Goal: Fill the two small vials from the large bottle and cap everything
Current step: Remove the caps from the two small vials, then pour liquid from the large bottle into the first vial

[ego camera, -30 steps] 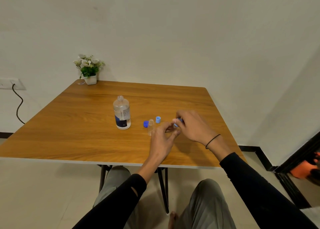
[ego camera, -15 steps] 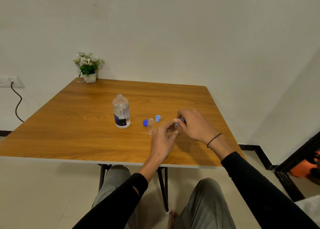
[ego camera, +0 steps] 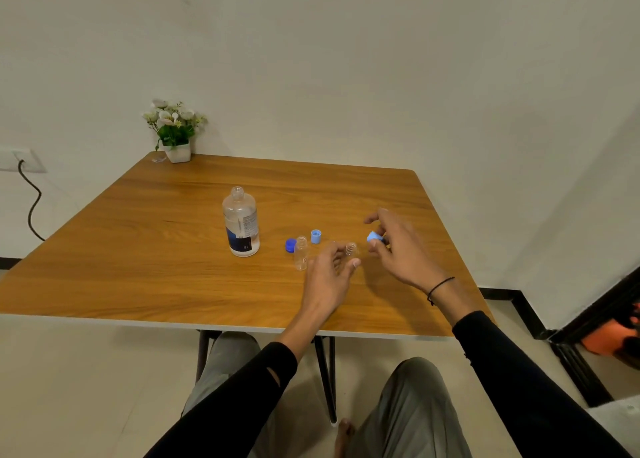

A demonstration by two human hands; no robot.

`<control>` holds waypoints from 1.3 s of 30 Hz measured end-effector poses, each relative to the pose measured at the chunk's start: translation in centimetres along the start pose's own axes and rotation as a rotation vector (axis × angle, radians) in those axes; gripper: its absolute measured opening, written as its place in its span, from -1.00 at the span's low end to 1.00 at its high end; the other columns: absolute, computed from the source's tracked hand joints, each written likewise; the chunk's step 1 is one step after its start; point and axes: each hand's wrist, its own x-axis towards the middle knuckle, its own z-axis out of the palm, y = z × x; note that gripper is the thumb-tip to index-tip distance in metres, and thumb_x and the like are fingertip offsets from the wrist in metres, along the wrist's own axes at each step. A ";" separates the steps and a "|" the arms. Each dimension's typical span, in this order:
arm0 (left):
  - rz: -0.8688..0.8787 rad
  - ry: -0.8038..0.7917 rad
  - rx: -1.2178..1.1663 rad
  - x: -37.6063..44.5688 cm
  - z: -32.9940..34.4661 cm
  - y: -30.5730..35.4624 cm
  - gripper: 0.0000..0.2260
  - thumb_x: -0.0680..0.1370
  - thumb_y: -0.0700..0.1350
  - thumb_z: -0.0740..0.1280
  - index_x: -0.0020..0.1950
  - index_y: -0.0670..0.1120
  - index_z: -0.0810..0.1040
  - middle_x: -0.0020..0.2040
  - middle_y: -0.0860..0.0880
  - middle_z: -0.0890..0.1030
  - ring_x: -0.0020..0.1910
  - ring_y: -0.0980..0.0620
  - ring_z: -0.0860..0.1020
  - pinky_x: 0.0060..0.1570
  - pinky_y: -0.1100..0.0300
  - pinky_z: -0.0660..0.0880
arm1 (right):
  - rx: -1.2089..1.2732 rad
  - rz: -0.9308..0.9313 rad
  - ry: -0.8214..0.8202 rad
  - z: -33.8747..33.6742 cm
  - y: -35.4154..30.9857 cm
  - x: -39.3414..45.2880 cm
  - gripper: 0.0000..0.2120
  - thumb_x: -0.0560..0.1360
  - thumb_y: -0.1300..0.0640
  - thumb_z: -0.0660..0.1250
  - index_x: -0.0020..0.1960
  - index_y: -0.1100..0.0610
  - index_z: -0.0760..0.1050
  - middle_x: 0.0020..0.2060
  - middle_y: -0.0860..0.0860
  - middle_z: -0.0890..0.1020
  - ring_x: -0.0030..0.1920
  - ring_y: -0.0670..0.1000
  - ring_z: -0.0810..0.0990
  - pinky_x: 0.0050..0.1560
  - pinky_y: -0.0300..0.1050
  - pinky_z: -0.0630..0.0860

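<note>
The large clear bottle (ego camera: pixel 241 223) stands uncapped on the wooden table (ego camera: pixel 138 249), with liquid inside. Its dark blue cap (ego camera: pixel 290 245) lies to its right. One small clear vial (ego camera: pixel 300 253) stands open beside that cap, and a light blue cap (ego camera: pixel 316 236) rests just behind it. My left hand (ego camera: pixel 330 277) holds the second small vial (ego camera: pixel 351 249), whose threaded neck is bare. My right hand (ego camera: pixel 398 246) pinches another light blue cap (ego camera: pixel 374 237), a little to the right of that vial's mouth.
A small white pot of flowers (ego camera: pixel 175 131) stands at the table's far left corner. A wall socket with a black cable (ego camera: pixel 31 201) is on the left wall. The table's near edge runs just in front of my knees.
My hands were together over the second vial. Now the right hand has drawn away to the right with the light blue cap, leaving the vial's neck open in my left hand.
</note>
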 end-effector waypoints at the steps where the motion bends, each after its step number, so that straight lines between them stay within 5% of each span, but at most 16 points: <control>1: -0.006 0.000 0.004 0.2 0.0 0.0 -0.71 0.59 -0.10 0.53 0.30 -0.08 0.63 0.14 0.04 0.72 0.19 0.09 0.67 0.29 0.04 0.62 | 0.004 0.000 0.024 0.4 0.5 0.1 -0.79 0.61 0.22 0.33 0.13 -0.07 0.46 -0.05 -0.09 0.51 -0.07 0.00 0.62 -0.05 0.09 0.66; 6: -0.028 -0.001 0.010 0.7 0.3 -0.1 -0.72 0.61 -0.13 0.51 0.32 -0.07 0.63 0.13 0.05 0.69 0.15 0.11 0.66 0.26 0.08 0.63 | 0.012 0.178 0.208 2.7 2.7 1.0 -0.84 0.54 0.18 0.48 -0.11 0.01 0.52 -0.13 -0.07 0.63 -0.10 -0.02 0.63 -0.10 0.10 0.66; 10: -0.041 -0.009 0.010 0.8 0.4 -0.6 -0.70 0.60 -0.16 0.51 0.33 -0.07 0.63 0.11 0.03 0.71 0.16 0.09 0.68 0.26 0.05 0.64 | 0.033 0.283 0.201 4.7 4.2 1.9 -0.77 0.49 0.18 0.52 -0.16 -0.04 0.49 -0.17 -0.11 0.65 -0.14 -0.05 0.64 -0.12 0.14 0.65; 23: 0.011 -0.012 0.034 -0.9 -0.7 1.0 -0.69 0.58 -0.13 0.53 0.32 -0.04 0.64 0.12 0.10 0.70 0.14 0.20 0.65 0.23 0.21 0.62 | 0.105 0.320 0.223 5.3 4.3 0.8 -0.51 0.50 0.22 0.51 0.28 -0.02 0.33 0.01 -0.02 0.54 0.06 0.03 0.57 0.05 0.05 0.62; 31: 0.031 0.130 0.003 -3.8 -8.2 1.7 -0.67 0.54 -0.12 0.58 0.29 -0.02 0.68 0.10 0.16 0.71 0.12 0.21 0.67 0.19 0.23 0.64 | 0.224 0.168 0.519 6.1 -3.1 -1.7 -0.75 0.56 0.26 0.39 0.17 0.05 0.46 -0.12 -0.04 0.58 -0.12 -0.06 0.58 -0.11 -0.12 0.58; 35: 0.016 0.283 0.032 -4.1 -13.7 1.3 -0.65 0.52 -0.06 0.60 0.29 -0.01 0.67 0.11 0.13 0.70 0.14 0.18 0.67 0.14 0.25 0.66 | 0.341 0.069 0.560 7.2 -8.4 -1.4 -0.81 0.56 0.29 0.39 0.13 0.12 0.49 -0.23 -0.04 0.56 -0.26 -0.07 0.55 -0.27 -0.21 0.50; 39: 0.007 0.393 0.067 -3.7 -18.4 0.5 -0.65 0.54 -0.08 0.58 0.30 -0.03 0.65 0.09 0.14 0.68 0.12 0.22 0.66 0.10 0.25 0.66 | 0.474 0.042 0.488 9.7 -13.8 0.1 -0.76 0.56 0.30 0.41 0.18 0.14 0.47 -0.17 -0.06 0.57 -0.19 -0.18 0.57 -0.23 -0.33 0.52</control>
